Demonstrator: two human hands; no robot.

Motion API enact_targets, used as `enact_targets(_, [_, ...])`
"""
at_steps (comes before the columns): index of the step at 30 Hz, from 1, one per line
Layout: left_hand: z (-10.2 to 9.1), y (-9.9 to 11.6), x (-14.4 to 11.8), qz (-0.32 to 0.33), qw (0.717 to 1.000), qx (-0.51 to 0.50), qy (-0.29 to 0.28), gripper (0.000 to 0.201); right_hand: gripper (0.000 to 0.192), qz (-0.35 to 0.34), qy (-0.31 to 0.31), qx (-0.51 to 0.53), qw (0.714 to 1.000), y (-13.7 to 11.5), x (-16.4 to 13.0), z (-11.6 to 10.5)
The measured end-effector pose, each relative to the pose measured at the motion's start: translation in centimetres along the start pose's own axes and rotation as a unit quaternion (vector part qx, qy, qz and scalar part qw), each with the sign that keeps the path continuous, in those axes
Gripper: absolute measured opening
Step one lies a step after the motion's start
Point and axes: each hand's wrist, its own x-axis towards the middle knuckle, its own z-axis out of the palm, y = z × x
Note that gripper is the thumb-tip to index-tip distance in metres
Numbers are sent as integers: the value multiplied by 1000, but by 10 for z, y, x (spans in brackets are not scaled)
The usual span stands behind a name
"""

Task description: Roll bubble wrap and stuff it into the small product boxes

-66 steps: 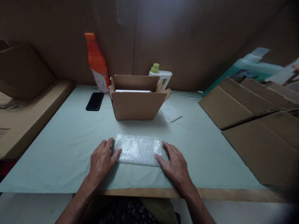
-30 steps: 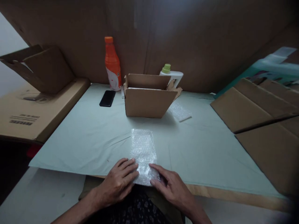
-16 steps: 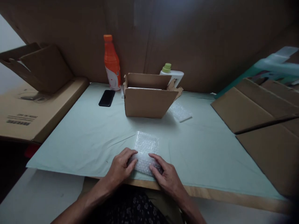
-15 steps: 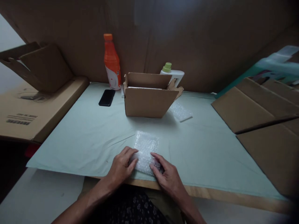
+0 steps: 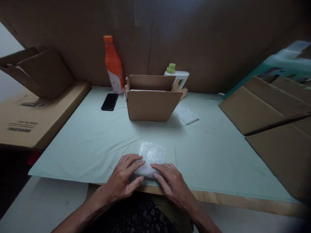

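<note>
A sheet of clear bubble wrap [image 5: 152,152] lies folded on the pale green cloth close to the table's front edge. Across its left side rest the stretched fingers of my left hand [image 5: 123,176], its thumb spread apart near the front edge of the wrap. My right hand [image 5: 171,181] lies over the near right part, fingers extended and thumb lower down. Both hands touch the wrap without closing round it. Whatever may be inside the folded wrap cannot be made out.
An open cardboard box [image 5: 152,105] stands at the middle back. Behind it are an orange bottle [image 5: 113,66] and a white bottle with a green cap [image 5: 182,76]. A phone [image 5: 109,102] and another bubble-wrapped piece [image 5: 187,114] lie nearby. Cardboard boxes [image 5: 279,155] flank the right side.
The far end of the bubble wrap now reaches less far from me. My fingers have straightened over it, and my right hand has moved slightly left across it. The view has shifted slightly.
</note>
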Motion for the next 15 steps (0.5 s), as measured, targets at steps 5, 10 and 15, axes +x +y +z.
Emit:
enact_targets(5, [8,-5,16,-75,997,2,-10,24,27,51,43,-10,998,2,-1,-8])
enact_targets(10, [21,-13,38,-153,987,38,-12,29,30,-64,114,-179,975,-1,-4,-4])
enact_targets(15, [25,-4,29,-266,946,-151,109,48,27,-38,113,-116,986,11,6,2])
